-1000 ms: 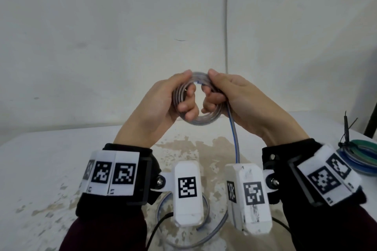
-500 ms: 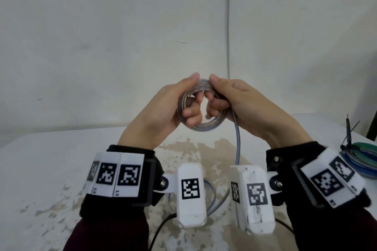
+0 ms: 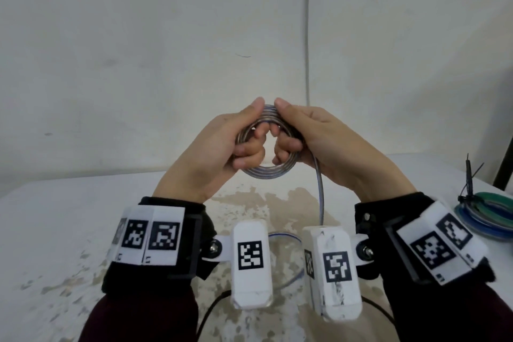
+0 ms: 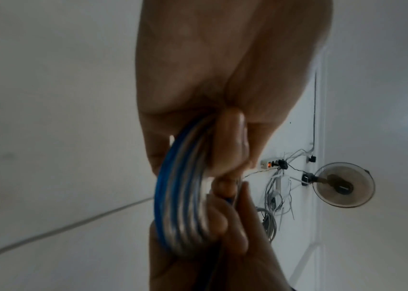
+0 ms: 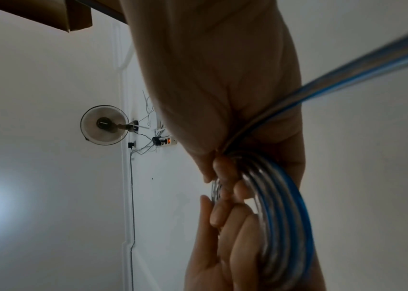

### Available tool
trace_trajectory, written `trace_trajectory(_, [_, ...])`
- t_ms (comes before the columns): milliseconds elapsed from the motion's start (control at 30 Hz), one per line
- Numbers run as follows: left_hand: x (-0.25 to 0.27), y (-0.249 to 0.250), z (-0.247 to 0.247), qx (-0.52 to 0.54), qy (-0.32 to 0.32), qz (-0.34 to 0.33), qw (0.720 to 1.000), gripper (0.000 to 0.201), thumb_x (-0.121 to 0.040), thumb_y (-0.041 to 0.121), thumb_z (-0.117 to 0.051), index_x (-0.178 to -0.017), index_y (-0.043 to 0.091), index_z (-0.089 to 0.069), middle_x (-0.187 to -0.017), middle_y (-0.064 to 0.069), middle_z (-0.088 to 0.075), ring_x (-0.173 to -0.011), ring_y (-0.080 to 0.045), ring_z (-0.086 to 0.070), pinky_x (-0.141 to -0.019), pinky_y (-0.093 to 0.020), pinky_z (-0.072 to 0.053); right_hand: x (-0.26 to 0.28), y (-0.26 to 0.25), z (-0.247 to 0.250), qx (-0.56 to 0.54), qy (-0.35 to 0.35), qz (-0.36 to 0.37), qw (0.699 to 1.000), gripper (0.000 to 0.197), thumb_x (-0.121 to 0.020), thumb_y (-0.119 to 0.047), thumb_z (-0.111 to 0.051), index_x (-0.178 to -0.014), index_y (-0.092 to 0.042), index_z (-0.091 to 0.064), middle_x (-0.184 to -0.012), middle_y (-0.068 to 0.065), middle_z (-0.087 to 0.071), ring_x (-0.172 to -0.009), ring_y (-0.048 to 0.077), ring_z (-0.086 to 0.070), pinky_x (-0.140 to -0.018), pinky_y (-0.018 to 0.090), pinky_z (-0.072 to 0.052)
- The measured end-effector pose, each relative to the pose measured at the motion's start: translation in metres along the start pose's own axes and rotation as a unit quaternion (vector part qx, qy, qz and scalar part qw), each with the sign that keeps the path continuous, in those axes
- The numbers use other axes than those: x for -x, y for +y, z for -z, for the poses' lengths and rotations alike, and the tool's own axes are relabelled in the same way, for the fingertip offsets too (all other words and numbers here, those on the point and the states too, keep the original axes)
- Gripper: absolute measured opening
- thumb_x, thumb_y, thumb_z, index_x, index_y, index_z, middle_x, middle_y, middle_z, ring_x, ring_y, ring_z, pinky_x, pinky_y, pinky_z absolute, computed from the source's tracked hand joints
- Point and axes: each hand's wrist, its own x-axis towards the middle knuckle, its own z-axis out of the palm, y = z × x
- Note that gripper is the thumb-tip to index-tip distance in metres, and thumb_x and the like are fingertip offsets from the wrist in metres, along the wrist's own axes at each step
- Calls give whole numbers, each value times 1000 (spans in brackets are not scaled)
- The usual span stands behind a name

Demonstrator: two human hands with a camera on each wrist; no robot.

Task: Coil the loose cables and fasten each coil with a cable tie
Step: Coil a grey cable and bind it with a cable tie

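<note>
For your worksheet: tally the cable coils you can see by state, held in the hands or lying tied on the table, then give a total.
Coil held by both hands, still untied: 1, the clear-and-blue coil, gripped by the left hand and the right hand.
Coils lying tied on the table: 1 bundle, the blue and green coils.
Total: 2

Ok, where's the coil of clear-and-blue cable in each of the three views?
Head: coil at centre, held up between left hand and right hand.
Left wrist: lower centre, edge-on.
Right wrist: lower right, edge-on.
Shared landmark: wall fan, in both wrist views only.
</note>
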Motion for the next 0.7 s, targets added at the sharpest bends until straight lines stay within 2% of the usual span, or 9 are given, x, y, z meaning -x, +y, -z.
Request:
trace_trajectory(100, [0,3,-10,16,68,-57,996,44,-99,37,-36,-62,13,-38,-45,8,-21,-39,-8,-15,-47,-23,-12,-1,-4,-2,-15,52,18,998,39,-97,-38,-44,-72,-14,-62,-50,-1,-50,-51,14,-53,-62,24,-53])
trace_trajectory(200, [-4,3,-19,67,96,-83,990,45,-101,38,-33,-62,14,-35,-44,8,-19,-37,-7,-16,-55,-29,-9,0,-9,4,-47,51,5,998,46,-101,-37,-36,-77,-11,-65,-56,4,-59,-55,16,-59,-62,25,-55])
trace_trajectory(300, [-5,2,-14,102,79,-64,990,45,-100,39,-33,-61,15,-36,-43,6,-19,-37,-8,-17,-58,-32,-9,3,-10,8,-63,23,-1,998,44,-102,-33,-33,-78,-8,-61,-55,2,-56,-58,15,-60,-63,22,-54])
trace_trajectory(367, [-4,2,-10,89,31,-28,995,44,-95,39,-38,-58,15,-39,-41,4,-23,-35,-10,-21,-58,-31,-17,3,-9,8,-51,18,2,999,41,-101,-32,-35,-74,-9,-55,-48,-3,-46,-51,14,-52,-59,21,-49])
trace_trajectory(400, [-3,1,-9,70,7,-8,998,43,-91,41,-41,-56,16,-41,-40,4,-24,-34,-11,-23,-63,-34,-21,3,-8,8,-33,16,1,999,40,-101,-33,-37,-73,-10,-54,-46,-5,-41,-49,13,-47,-58,21,-46])
trace_trajectory(467, [0,2,-7,35,-18,15,999,40,-86,43,-44,-55,18,-44,-39,6,-25,-33,-10,-25,-74,-42,-18,3,-7,5,-1,15,-5,1000,40,-100,-34,-39,-71,-11,-52,-45,-7,-35,-47,12,-42,-58,23,-44])
trace_trajectory(500, [0,2,-6,23,-14,15,1000,40,-87,43,-44,-57,17,-43,-40,7,-24,-33,-9,-24,-75,-42,-16,3,-7,3,1,18,-8,1000,40,-100,-34,-39,-71,-11,-52,-45,-6,-34,-46,12,-42,-58,24,-46])
trace_trajectory(633, [-1,4,-11,45,32,-34,998,43,-98,42,-34,-64,15,-37,-43,8,-22,-37,-9,-20,-60,-29,-26,1,-10,1,-62,26,-19,998,46,-101,-39,-35,-72,-10,-57,-47,-1,-44,-48,14,-49,-56,24,-52])
trace_trajectory(700, [-2,4,-15,82,41,-44,995,44,-99,41,-31,-64,16,-35,-43,8,-22,-36,-9,-20,-61,-28,-31,2,-12,3,-93,17,-21,995,47,-101,-39,-32,-73,-10,-57,-48,0,-46,-49,16,-51,-55,22,-51])
